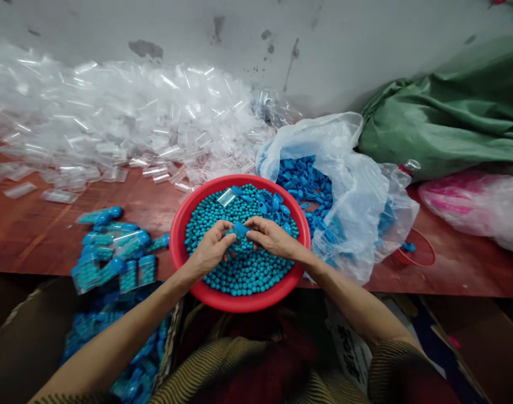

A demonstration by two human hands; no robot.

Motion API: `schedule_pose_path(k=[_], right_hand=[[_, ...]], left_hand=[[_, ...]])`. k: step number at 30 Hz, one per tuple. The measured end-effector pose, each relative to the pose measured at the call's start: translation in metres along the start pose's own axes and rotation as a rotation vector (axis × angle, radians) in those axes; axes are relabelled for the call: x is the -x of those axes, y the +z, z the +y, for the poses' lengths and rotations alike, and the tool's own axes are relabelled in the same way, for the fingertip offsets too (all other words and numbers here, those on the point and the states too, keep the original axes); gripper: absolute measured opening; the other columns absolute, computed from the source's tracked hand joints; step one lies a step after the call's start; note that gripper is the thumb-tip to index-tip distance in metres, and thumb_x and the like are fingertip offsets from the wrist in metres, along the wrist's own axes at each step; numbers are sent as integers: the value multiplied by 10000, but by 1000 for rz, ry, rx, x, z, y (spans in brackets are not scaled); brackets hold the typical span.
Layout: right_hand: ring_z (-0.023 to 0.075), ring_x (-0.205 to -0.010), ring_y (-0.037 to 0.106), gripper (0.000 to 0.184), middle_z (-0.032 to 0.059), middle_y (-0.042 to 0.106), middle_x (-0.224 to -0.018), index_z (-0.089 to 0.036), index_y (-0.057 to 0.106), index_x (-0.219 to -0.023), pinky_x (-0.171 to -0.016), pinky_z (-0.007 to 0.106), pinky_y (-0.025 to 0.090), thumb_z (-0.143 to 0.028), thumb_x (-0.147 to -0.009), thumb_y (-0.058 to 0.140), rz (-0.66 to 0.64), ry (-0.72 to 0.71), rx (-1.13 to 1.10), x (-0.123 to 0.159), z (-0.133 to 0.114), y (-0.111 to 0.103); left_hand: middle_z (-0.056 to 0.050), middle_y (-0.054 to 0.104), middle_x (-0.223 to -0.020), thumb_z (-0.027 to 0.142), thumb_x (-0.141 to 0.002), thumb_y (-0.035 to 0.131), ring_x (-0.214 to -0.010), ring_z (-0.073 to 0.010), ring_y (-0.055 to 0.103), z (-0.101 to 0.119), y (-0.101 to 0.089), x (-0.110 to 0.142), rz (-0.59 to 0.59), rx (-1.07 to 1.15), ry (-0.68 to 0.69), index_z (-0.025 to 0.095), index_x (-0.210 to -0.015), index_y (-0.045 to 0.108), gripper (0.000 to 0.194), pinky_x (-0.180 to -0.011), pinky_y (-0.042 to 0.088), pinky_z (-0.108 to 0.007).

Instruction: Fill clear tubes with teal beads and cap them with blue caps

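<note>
Over a red basin (178, 247) of turquoise beads (239, 280), my two hands meet. A blue cap (240, 229) is pinched in the fingers of my right hand (271, 237). My left hand (213, 247) is closed around a small clear plastic container, which its fingers partly hide, just beside the cap. Another clear container (226, 197) lies on the beads toward the basin's back. Several loose blue caps (275, 205) are on the beads at the back right.
Clear containers (155, 129) are heaped along the wall. Filled, capped containers (113, 247) lie at left, above a box of more (134, 370). A plastic bag (357, 191) spills blue caps (306, 185) at right. Beyond are a small red basket (422, 247) and a green cloth (445, 123).
</note>
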State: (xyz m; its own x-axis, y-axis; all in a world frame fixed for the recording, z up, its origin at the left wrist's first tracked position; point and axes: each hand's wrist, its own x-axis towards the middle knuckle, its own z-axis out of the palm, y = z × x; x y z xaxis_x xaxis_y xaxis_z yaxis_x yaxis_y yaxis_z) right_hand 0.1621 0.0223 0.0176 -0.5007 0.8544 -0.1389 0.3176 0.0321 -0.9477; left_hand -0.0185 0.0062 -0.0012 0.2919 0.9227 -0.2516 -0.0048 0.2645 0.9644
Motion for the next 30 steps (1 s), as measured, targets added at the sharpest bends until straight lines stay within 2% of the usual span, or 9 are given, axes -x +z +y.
schedule_pose_path(k=[3,7,10,14,16,20,24,28,30], right_hand=[[65,-512,490,184,-55,511,-688,-182,533,-1006,-495,196,395,-196,-827,494,28,8,-153,0,3,6],[65,-499,493,212,-44,545,-680,-166,597,-999,-466,191,378,-219,-810,514,95,25,-217,2,6,10],[73,-512,502,228,-42,569,-650,-174,650,-993,-505,202,398,-249,-814,531,161,-16,-130,5,7,11],[96,-528,532,235,-33,608,-617,-188,692,-976,-545,223,429,-263,-836,518,266,-45,-36,9,5,14],[111,-575,569,230,-12,659,-702,-190,692,-977,-574,237,453,-255,-837,521,315,-79,-19,12,3,17],[145,-798,620,200,24,691,-892,-188,666,-990,-748,276,479,-233,-828,557,437,-218,120,20,3,19],[146,-794,617,138,27,670,-853,-175,638,-937,-753,275,487,-204,-822,566,489,-245,212,25,10,17],[177,-936,602,167,84,655,-952,-163,628,-959,-842,326,478,-159,-851,501,511,-445,384,27,16,18],[174,-955,604,160,88,659,-974,-171,633,-940,-847,326,482,-165,-864,492,498,-475,372,28,16,19]], left_hand=[[53,532,-715,371,-756,584,-438,-59,515,0,2,0,-33,-54,30,191,-965,444,309,-343,355,-160],[33,553,-777,374,-767,578,-448,-55,513,2,5,2,-39,-64,25,195,-1081,433,390,-334,339,-157],[19,564,-827,363,-749,610,-446,-49,512,5,8,3,-34,-43,21,193,-1159,426,481,-334,337,-163],[30,549,-778,339,-752,616,-431,-46,500,9,11,7,-23,9,22,193,-1196,424,506,-334,328,-162],[31,555,-767,328,-746,630,-426,-43,494,10,12,8,-38,36,18,199,-1193,431,506,-335,326,-160],[40,540,-711,297,-751,632,-449,-45,489,12,10,11,-74,30,55,208,-1181,473,466,-350,324,-153],[43,528,-676,304,-768,614,-458,-56,491,13,12,11,-73,-34,47,197,-1202,456,474,-363,335,-156],[40,546,-664,371,-765,617,-435,-62,496,14,15,11,-101,54,-44,190,-1200,438,504,-347,317,-158],[34,561,-666,386,-758,626,-435,-65,505,13,16,11,-115,95,-68,192,-1190,443,508,-342,301,-154]])
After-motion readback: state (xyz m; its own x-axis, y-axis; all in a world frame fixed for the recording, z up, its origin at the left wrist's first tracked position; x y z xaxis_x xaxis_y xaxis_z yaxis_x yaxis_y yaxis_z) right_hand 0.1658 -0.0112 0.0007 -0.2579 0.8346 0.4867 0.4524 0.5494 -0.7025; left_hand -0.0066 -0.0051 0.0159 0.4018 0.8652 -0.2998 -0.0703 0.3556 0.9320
